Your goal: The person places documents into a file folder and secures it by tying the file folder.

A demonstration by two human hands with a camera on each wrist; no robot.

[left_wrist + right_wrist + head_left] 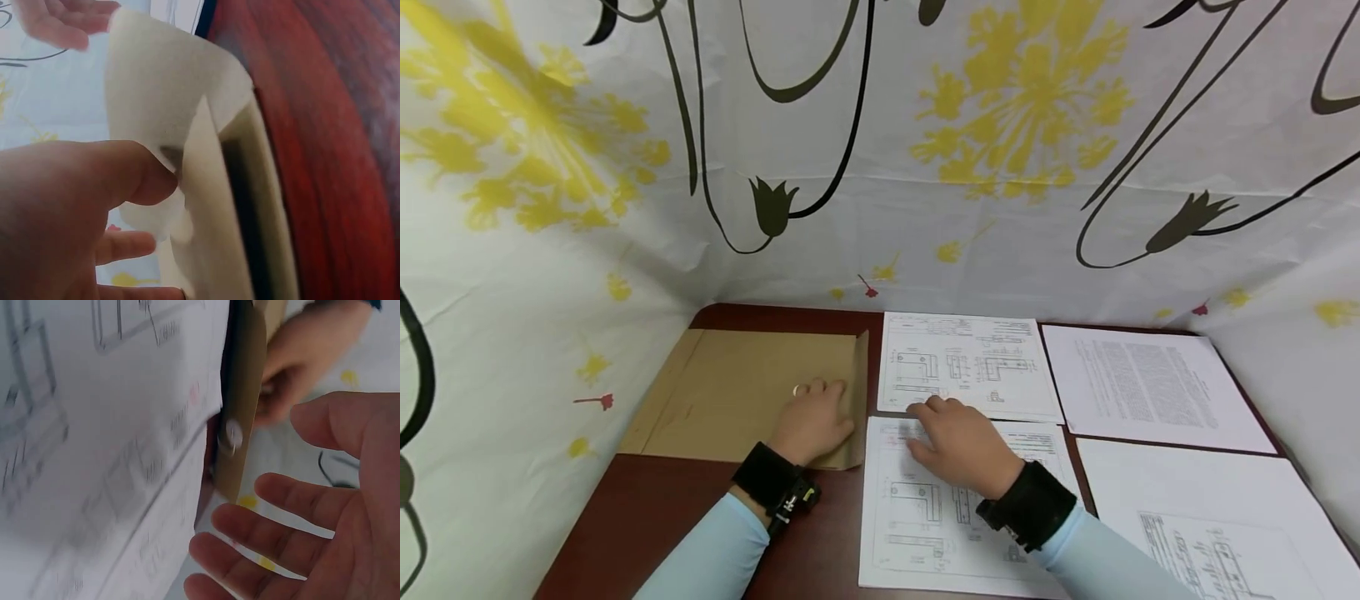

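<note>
A brown paper envelope [730,387] lies flat on the left, its flap [859,400] at the right end. My left hand [812,423] rests on it near that end, fingers stretched forward, a ring on one finger. In the left wrist view the envelope's mouth gapes as a dark slit, and the thumb [147,178] touches the paper beside it. My right hand [966,446] is over two sheets with technical drawings, the far sheet [970,396] and the near sheet [917,558]. Its fingers are spread and relaxed, with nothing in them. A small round fastener [233,434] shows on the flap.
At the right lie a sheet of dense text [1138,383] and, nearer, another sheet with a drawing [1150,483]. All rest on a dark red-brown table [647,517]. Behind and at both sides hangs white cloth [850,217] printed with flowers.
</note>
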